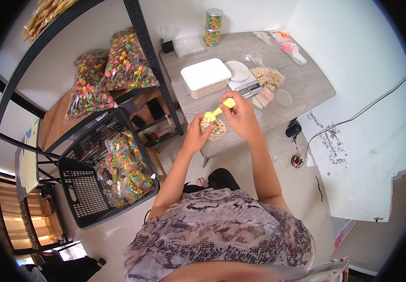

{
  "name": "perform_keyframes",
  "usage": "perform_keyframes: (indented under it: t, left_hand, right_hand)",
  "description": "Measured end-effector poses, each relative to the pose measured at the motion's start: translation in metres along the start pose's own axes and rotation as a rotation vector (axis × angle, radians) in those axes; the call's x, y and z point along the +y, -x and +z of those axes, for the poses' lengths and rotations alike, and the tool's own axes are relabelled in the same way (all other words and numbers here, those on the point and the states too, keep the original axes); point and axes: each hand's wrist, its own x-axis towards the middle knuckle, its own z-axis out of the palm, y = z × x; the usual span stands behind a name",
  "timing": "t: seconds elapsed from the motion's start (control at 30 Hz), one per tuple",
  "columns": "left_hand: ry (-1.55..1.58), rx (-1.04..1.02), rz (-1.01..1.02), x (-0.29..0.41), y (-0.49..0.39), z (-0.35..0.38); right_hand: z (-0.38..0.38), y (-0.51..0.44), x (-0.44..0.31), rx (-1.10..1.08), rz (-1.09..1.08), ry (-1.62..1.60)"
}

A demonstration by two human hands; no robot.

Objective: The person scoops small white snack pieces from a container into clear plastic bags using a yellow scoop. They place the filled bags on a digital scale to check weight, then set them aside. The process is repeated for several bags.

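My right hand grips a small yellow plastic scoop, its lower end tilted down to the left. Below the scoop, a clear round plastic tub of small pale pieces stands near the table's front edge. My left hand holds the tub's left side, with its thumb over the rim near the pieces. Behind my hands is a clear box with a white lid, full of similar pale pieces. A kitchen scale with a round white plate on it stands beside the box.
Bags of pale pieces and a round clear lid lie right of the scale. Two stacked jars of colourful candy stand at the back. A black crate with bagged candy sits left, beside a metal-framed shelf. Cables trail at right.
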Motion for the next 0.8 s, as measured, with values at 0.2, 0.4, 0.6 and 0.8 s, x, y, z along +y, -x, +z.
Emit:
perform_keyframes:
  t: [0.2, 0.4, 0.6, 0.8]
  left_hand:
    - [0.073, 0.075, 0.027, 0.001, 0.007, 0.004]
    - [0.175, 0.104, -0.087, -0.007, 0.016, 0.0]
    - [0.155, 0.182, -0.119, -0.011, 0.031, -0.01]
    - [0.159, 0.169, -0.188, -0.017, 0.04, -0.018]
  right_hand:
    - [0.0, 0.004, -0.007, 0.145, -0.046, 0.002]
    - [-0.002, 0.017, 0.03, 0.363, 0.166, 0.014]
    - [0.022, 0.036, 0.08, 0.193, 0.148, 0.156]
    - [0.038, 0.045, 0.106, 0.164, 0.238, 0.139]
